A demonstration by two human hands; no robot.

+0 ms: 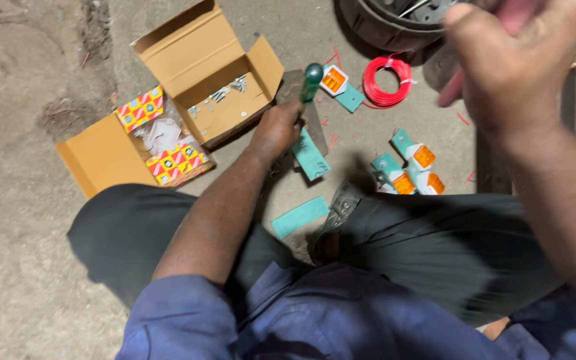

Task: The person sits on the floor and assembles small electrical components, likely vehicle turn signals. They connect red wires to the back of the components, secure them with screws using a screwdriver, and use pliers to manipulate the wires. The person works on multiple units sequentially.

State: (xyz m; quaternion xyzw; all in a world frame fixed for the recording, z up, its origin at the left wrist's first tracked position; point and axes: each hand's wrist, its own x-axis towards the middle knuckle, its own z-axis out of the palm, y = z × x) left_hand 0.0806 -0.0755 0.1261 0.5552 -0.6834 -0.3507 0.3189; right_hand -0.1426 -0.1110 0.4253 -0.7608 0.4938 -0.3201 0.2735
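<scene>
Our left hand is closed round a green-handled screwdriver, handle up, tip down toward a teal bracket plate on the concrete floor, just in front of our knees. The upright hold looks meant to press the tip onto the plate; the tip itself is hidden behind the hand, so we can't tell if it touches.

Our right hand is raised close to the cam, blurred w/ motion. It seems closed on sth pinkish-red, but we can't tell what, nor how tight the grip is.

Another teal plate lies by our left knee. To the right, orange reflector lamps on teal brackets are grouped w/in easy reach; one more sits by a red wire coil. Left of the hand, an open cardboard box w/ screws, small patterned cartons and a plastic bag.

A dark round container is cut off at the top edge. Things at the right edge are too cropped to name.
</scene>
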